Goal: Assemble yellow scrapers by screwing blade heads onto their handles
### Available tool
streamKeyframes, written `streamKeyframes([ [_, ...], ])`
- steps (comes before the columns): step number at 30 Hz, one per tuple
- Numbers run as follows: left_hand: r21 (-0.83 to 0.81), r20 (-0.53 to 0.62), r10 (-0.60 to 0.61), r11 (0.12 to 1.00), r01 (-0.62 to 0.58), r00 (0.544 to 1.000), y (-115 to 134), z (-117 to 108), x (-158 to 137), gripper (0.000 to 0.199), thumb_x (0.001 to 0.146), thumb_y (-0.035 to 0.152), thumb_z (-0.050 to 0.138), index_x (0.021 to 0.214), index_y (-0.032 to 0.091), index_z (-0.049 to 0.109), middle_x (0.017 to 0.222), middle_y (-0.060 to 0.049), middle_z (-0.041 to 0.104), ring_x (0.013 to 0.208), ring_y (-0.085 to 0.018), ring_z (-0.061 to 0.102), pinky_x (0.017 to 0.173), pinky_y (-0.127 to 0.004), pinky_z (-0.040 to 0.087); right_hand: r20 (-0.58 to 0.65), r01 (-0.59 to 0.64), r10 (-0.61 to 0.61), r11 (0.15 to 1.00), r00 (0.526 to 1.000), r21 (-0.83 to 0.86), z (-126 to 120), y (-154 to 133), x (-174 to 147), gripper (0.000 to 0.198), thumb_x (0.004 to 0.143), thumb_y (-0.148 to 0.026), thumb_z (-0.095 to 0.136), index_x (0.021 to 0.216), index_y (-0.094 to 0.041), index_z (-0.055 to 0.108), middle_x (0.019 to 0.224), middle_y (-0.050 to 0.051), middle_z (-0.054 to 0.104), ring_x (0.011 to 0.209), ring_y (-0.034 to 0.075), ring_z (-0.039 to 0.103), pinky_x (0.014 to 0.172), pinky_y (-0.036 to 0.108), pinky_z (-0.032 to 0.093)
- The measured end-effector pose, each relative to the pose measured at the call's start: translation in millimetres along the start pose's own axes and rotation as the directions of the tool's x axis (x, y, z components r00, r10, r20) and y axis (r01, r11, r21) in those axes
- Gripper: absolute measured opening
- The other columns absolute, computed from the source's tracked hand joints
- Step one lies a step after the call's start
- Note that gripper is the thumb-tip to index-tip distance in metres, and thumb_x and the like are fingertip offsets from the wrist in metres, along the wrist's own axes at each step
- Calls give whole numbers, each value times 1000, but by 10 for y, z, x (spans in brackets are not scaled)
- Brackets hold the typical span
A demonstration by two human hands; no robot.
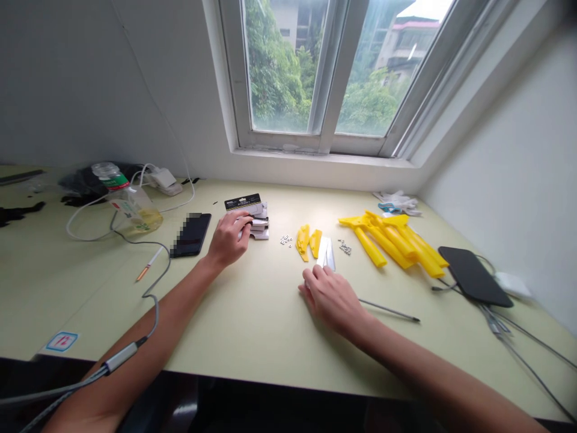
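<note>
My left hand (pixel 232 237) is at a small stack of white boxes (pixel 260 228), with a black hang-tab card (pixel 243 204) at its back. Its thumb and fingers are closed at the stack's left side, around the edge of a box. My right hand (pixel 331 296) rests low on the table with its fingers curled. Just beyond its fingertips lie flat silver blades (pixel 327 252). A screwdriver shaft (pixel 390 309) comes out from behind this hand; its handle is hidden. Two yellow plastic pieces (pixel 308 242) lie between small white nuts (pixel 285 240) and a cluster of screws (pixel 345 247).
Several yellow plastic handles (pixel 396 240) are heaped at right, near white gloves (pixel 399 202) and a black power bank-like slab (pixel 473 276). At left are a phone (pixel 193 234), a cigarette (pixel 150 263), a tilted bottle (pixel 135 207) and a grey cable (pixel 153 294) crossing my left forearm.
</note>
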State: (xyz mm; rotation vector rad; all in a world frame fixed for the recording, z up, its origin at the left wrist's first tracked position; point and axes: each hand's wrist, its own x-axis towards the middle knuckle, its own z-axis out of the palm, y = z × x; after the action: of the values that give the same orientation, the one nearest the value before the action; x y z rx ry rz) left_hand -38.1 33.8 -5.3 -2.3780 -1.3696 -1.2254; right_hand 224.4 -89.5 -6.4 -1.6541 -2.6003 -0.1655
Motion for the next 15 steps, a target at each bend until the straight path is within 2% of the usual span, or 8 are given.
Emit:
streamKeyframes([
  [3, -20, 10, 39, 999, -39, 999, 58, 21, -42, 22, 92, 22, 46, 105, 20, 64, 116, -9, 62, 113, -24, 56, 100, -44, 44, -43, 37, -36, 999, 998, 19, 34, 42, 8, 28, 98, -38, 36, 99, -19, 57, 101, 11, 61, 92, 24, 55, 75, 36, 39],
  [6, -62, 25, 90, 994, -88, 996, 164, 50, -99, 23, 92, 20, 46, 108, 21, 63, 116, -9, 62, 115, -24, 56, 101, -45, 44, -60, 64, -59, 994, 996, 86, 36, 46, 25, 29, 98, -39, 39, 108, -19, 56, 106, 11, 60, 97, 24, 53, 80, 36, 40],
  [9, -113, 30, 161, 981, -157, 986, 329, 37, -106, 25, 92, 19, 46, 112, 22, 61, 118, -9, 62, 115, -24, 56, 101, -46, 45, -67, 66, -58, 991, 996, 120, 39, 50, 56, 27, 98, -36, 37, 103, -19, 58, 107, 11, 59, 97, 23, 52, 82, 36, 40],
  [11, -155, -1, 238, 959, -235, 971, 479, -5, -49, 26, 92, 18, 46, 115, 23, 58, 118, -10, 62, 115, -24, 56, 100, -46, 46, -83, 66, -56, 989, 995, 132, 42, 51, 73, 27, 99, -33, 35, 101, -19, 58, 106, 11, 59, 97, 23, 52, 83, 36, 40],
  [13, -201, -78, 317, 923, -327, 945, 652, -83, 13, 27, 91, 17, 45, 116, 23, 56, 114, -10, 63, 112, -23, 58, 98, -47, 49, -109, 73, -57, 986, 992, 150, 44, 43, 82, 26, 99, -29, 35, 101, -19, 59, 106, 10, 59, 97, 22, 52, 84, 37, 40],
  [15, -239, -92, 372, 892, -383, 924, 830, -212, -38, 27, 93, 20, 42, 116, 25, 54, 113, -9, 64, 110, -24, 60, 97, -50, 50, -146, 89, -63, 980, 987, 180, 50, 25, 89, 24, 98, -27, 37, 103, -19, 59, 109, 10, 60, 99, 23, 51, 86, 38, 41],
])
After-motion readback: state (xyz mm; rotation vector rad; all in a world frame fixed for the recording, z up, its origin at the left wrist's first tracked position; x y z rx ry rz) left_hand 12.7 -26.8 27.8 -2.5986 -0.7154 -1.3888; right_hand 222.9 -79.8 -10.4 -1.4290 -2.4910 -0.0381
